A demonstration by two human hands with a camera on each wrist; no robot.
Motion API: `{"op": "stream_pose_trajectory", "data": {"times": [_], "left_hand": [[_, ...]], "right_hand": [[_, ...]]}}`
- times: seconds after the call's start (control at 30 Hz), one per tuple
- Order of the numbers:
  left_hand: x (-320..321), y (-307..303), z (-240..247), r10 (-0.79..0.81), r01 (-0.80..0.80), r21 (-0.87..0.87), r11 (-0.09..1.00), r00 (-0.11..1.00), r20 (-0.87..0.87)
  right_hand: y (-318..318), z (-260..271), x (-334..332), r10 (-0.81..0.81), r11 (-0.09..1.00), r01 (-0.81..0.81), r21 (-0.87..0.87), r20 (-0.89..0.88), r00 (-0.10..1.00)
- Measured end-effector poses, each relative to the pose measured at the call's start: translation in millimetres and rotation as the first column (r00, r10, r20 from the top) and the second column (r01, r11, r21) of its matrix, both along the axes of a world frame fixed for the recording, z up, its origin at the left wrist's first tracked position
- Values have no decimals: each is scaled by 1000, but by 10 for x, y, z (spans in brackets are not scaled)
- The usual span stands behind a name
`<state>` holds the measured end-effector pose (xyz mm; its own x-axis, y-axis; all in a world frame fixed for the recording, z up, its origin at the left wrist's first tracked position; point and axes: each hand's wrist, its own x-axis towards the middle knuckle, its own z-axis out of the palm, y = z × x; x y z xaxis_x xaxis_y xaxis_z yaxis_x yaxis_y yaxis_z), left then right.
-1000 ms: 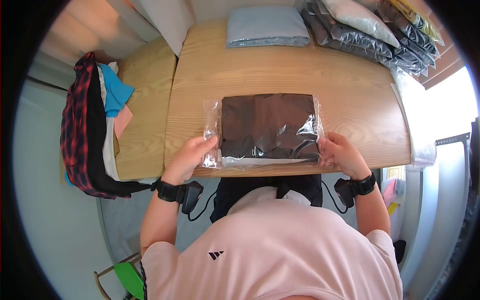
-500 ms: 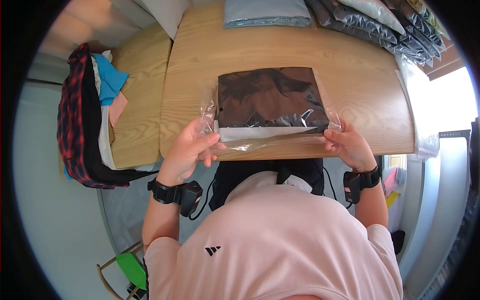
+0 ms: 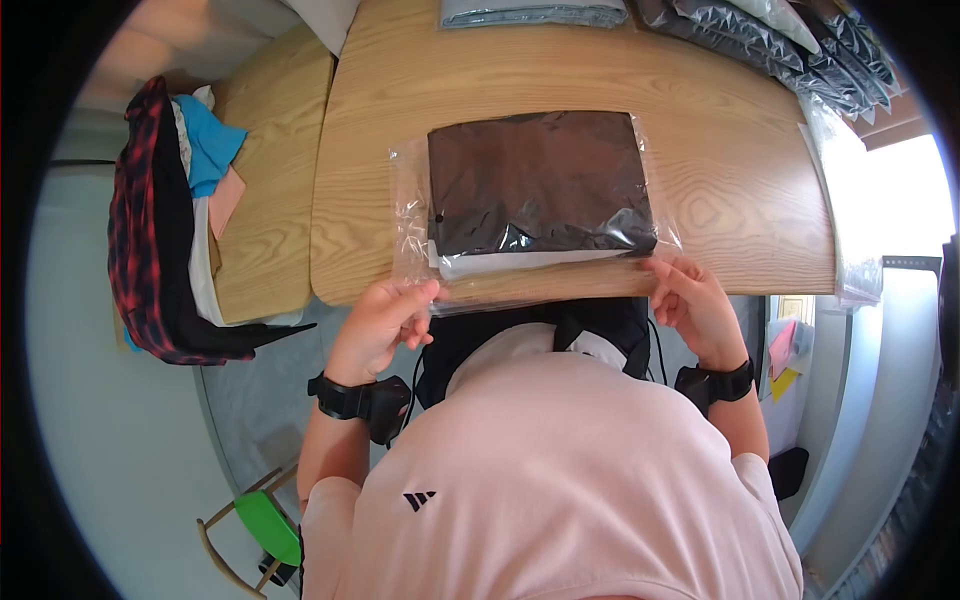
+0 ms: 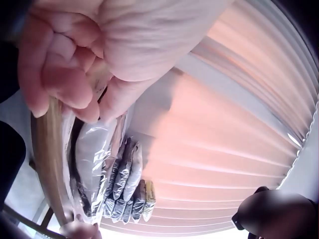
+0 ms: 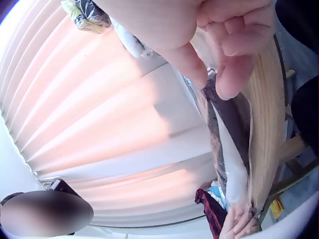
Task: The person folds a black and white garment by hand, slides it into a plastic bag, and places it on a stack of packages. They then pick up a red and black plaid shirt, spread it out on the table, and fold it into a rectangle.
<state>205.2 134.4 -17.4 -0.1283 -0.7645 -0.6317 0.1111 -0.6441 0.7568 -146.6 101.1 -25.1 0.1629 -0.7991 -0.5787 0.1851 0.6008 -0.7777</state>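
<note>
A dark folded garment (image 3: pixel 540 185) with a white strip along its near edge lies inside a clear plastic bag (image 3: pixel 408 205) over the wooden table. The bag's near flap reaches past the table's front edge. At its near left corner my left hand (image 3: pixel 385 325) pinches the film between thumb and fingers, the other fingers curled. My right hand (image 3: pixel 695 310) pinches the near right corner with thumb and forefinger. In the right wrist view, the thumb and fingertips of that hand (image 5: pixel 224 50) meet at the bag's edge.
Folded light blue cloth in plastic (image 3: pixel 535 14) sits at the table's back. Several bagged garments (image 3: pixel 740 45) are stacked at the back right. Left, a red-and-black checked garment (image 3: pixel 140 220) and other clothes lie on a second table (image 3: pixel 275 180). A green chair (image 3: pixel 268 525) stands lower left.
Both hands have shifted from the bag's sides to its near corners. The near flap now stretches toward the body. The head view has moved, so the table's back sits higher in it.
</note>
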Motion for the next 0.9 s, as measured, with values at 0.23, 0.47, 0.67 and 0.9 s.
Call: {"op": "stream_pose_trajectory", "data": {"times": [0.23, 0.47, 0.67, 0.9], "left_hand": [[143, 99, -115, -114, 114, -23, 993, 993, -17], [503, 7, 176, 151, -98, -231, 968, 963, 223], [444, -654, 281, 216, -84, -329, 941, 896, 389], [432, -1256, 70, 25, 40, -187, 982, 943, 333]], "right_hand": [[123, -98, 8, 180, 984, -180, 2, -87, 980], [-153, 373, -355, 263, 924, -366, -113, -507, 821], [-846, 365, -124, 62, 912, -265, -312, -536, 842], [-1345, 103, 37, 169, 953, -270, -137, -500, 849]]}}
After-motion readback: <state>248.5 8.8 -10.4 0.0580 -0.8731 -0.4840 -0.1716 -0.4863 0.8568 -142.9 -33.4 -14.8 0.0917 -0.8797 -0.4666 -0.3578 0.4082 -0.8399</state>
